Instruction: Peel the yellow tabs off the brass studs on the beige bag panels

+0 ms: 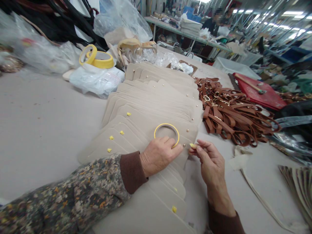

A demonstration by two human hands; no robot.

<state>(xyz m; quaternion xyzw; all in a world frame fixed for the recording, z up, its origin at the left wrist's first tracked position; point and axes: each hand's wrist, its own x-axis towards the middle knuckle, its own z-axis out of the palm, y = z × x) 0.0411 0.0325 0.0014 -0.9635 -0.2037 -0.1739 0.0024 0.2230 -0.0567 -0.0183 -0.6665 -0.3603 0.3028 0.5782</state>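
My left hand [162, 154] is closed around a roll of yellow tape [166, 125], and its index finger points toward a small metal stud on a beige panel. Just right of the panel edge, my right hand [210, 162] pinches a small piece of yellow tape [192, 145] between thumb and fingertips. Beneath the left hand lie many overlapping beige panels [151, 100] with rounded corners, fanned out in a long row. Small metal studs [187, 130] show near their edges. Several nearer panels carry yellow tape bits [122, 132].
Two yellow tape rolls [102, 60] rest on a plastic-wrapped white bundle [97, 79] at back left. Brown straps with metal clasps [226, 110] are heaped at right, before a red item [258, 91] with a hammer-like tool on it. A beige strip [258, 198] lies front right. People are in the background.
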